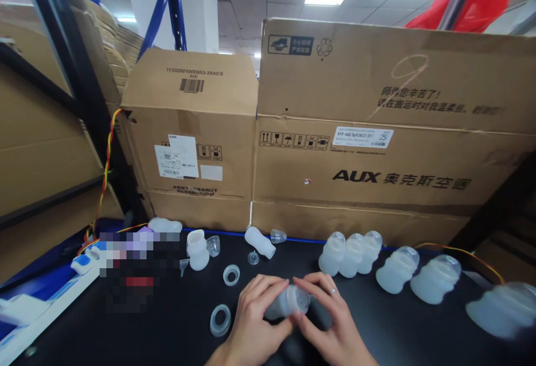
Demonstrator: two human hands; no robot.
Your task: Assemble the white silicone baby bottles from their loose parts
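Observation:
My left hand (260, 317) is wrapped around the frosted body of a baby bottle (288, 302), tilted toward the right above the black table. The fingers of my right hand (330, 313) close on its top end, where a translucent collar shows; a ring sits on one finger. What lies under the fingertips is partly hidden. To the left of my hands are two loose screw rings (220, 320), one in front of the other. Beyond them lie a small translucent teat-like part (253, 257), a bottle body on its side (260, 242) and a clear cap (278, 236).
Several capped bottles (354, 254) stand on the right. At the back left an uncapped bottle (197, 251) stands beside another clear cap (213, 246). Cardboard panels (360, 159) wall off the table's back. A white power strip (46, 310) runs along the left edge; some items there are pixelated.

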